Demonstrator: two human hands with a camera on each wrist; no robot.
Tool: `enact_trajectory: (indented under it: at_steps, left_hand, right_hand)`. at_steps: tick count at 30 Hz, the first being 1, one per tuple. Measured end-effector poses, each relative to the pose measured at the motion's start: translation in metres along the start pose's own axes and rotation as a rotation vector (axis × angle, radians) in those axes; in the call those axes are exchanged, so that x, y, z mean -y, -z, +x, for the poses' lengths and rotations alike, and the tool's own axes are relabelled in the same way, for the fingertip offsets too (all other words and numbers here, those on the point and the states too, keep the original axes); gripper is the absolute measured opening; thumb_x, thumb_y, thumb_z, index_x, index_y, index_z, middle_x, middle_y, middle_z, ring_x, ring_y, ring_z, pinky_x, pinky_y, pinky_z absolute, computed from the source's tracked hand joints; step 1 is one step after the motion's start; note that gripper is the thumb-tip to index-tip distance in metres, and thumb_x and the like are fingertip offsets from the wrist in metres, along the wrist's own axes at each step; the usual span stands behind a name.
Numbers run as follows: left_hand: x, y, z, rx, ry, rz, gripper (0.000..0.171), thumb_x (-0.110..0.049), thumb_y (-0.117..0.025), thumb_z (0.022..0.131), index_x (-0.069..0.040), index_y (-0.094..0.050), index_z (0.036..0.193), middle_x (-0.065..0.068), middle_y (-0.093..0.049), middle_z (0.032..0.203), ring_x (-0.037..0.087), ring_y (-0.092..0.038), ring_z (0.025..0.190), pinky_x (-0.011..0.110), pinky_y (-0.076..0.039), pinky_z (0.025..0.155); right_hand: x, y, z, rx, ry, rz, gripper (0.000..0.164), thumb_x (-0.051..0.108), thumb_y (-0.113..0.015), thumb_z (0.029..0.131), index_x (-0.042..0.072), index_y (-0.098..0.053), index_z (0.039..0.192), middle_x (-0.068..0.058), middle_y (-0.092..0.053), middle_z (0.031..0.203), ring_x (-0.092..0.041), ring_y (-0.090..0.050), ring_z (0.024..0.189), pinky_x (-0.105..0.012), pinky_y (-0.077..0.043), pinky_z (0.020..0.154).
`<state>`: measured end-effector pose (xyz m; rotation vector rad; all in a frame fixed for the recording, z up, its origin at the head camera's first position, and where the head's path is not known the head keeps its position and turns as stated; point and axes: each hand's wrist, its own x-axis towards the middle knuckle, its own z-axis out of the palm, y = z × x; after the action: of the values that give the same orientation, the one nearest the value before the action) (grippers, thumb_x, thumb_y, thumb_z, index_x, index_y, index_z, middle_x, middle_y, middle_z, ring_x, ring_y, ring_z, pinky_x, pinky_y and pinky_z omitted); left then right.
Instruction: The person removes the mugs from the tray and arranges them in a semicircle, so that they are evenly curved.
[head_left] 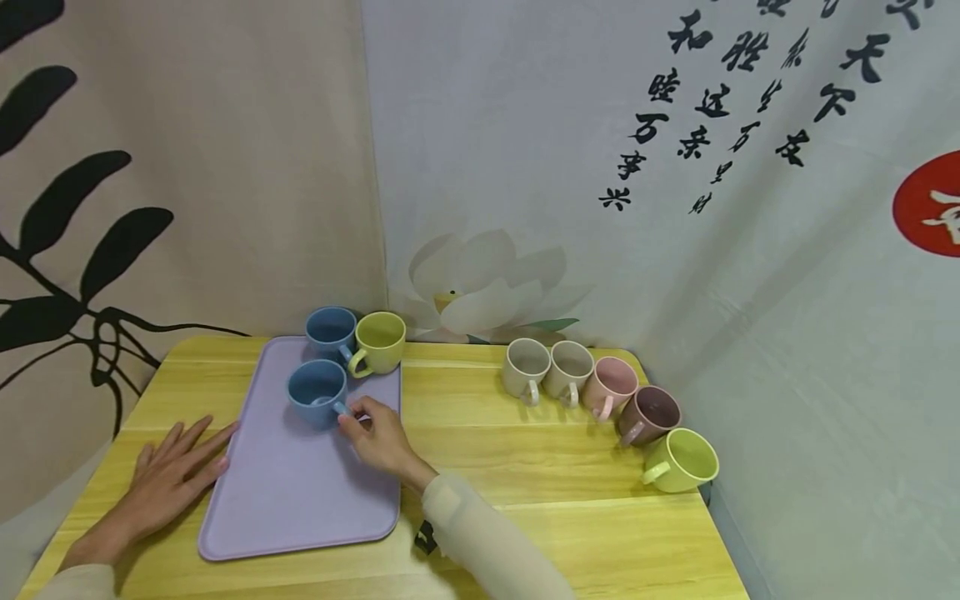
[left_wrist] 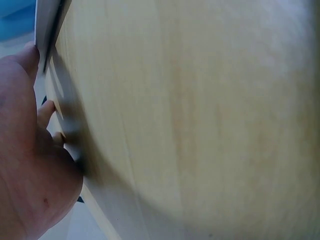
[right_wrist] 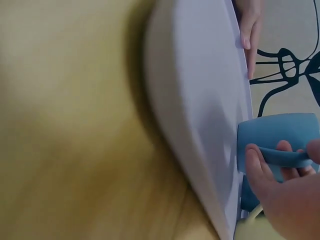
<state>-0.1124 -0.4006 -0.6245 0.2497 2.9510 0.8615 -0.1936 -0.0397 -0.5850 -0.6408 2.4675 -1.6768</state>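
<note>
My right hand (head_left: 381,435) pinches the handle of a blue mug (head_left: 316,392) at the upper part of a lilac tray (head_left: 300,508). In the right wrist view, thumb and fingers close round that handle, and the blue mug (right_wrist: 275,131) stands upright, its base at the tray surface. Behind it on the tray are a second blue mug (head_left: 331,327) and a yellow-green mug (head_left: 381,340), side by side. My left hand (head_left: 168,483) lies with fingers spread on the table, its fingertips touching the tray's left edge. In the left wrist view, part of the left hand (left_wrist: 35,150) shows beside the tray rim.
At the right of the wooden table (head_left: 525,475) stand two off-white mugs (head_left: 522,371), a pink mug (head_left: 610,385), a mauve mug (head_left: 647,417) and a yellow-green mug (head_left: 682,462) in a slanting row. A small black object (head_left: 425,537) lies by the right forearm. Printed curtains hang behind.
</note>
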Motion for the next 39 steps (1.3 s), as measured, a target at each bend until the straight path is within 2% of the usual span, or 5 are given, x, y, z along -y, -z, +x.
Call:
enact_trajectory:
  at_steps: [8,11,18,30,39]
  left_hand:
    - [0.001,-0.002,0.0,-0.02,-0.018,0.005,0.063,-0.04,-0.05,0.121,-0.024,-0.033,0.179,0.038,-0.015,0.184,0.077,0.002,0.165,0.095,0.018,0.121]
    - [0.002,-0.002,-0.001,-0.026,-0.026,0.003,0.063,-0.039,-0.051,0.121,-0.024,-0.034,0.179,0.038,-0.016,0.184,0.077,0.002,0.165,0.095,0.018,0.121]
    - [0.002,-0.002,0.0,-0.027,-0.032,0.006,0.063,-0.039,-0.051,0.121,-0.025,-0.033,0.179,0.039,-0.018,0.183,0.078,0.0,0.164,0.096,0.015,0.121]
    - [0.001,0.001,0.001,0.001,-0.009,-0.046,0.064,-0.04,-0.051,0.121,-0.019,-0.034,0.179,0.041,-0.014,0.183,0.079,0.005,0.163,0.097,0.018,0.119]
    - [0.003,0.002,0.005,0.008,0.004,-0.072,0.066,-0.042,-0.052,0.12,-0.016,-0.035,0.178,0.042,-0.012,0.183,0.079,0.008,0.163,0.098,0.018,0.117]
  right_hand:
    - [0.003,0.016,-0.021,0.015,-0.015,0.159,0.018,0.011,-0.068,0.113,-0.006,-0.072,0.111,-0.027,-0.084,0.107,-0.044,-0.086,0.1,-0.012,-0.06,0.076]
    - [0.005,0.026,-0.028,0.017,-0.016,0.166,0.018,0.013,-0.067,0.114,-0.004,-0.072,0.113,-0.027,-0.084,0.108,-0.049,-0.084,0.103,-0.013,-0.06,0.078]
    - [0.008,0.051,-0.041,-0.016,-0.025,0.169,0.018,0.018,-0.068,0.115,0.001,-0.073,0.115,-0.024,-0.084,0.109,-0.05,-0.082,0.105,-0.015,-0.061,0.081]
    - [0.004,0.093,-0.056,-0.122,-0.002,0.148,0.018,0.018,-0.067,0.115,0.001,-0.074,0.117,-0.021,-0.084,0.112,-0.019,-0.085,0.101,-0.02,-0.065,0.092]
    - [-0.004,0.121,-0.063,-0.219,-0.009,0.111,0.015,0.016,-0.067,0.114,0.003,-0.075,0.116,-0.02,-0.085,0.108,-0.015,-0.085,0.098,-0.032,-0.069,0.094]
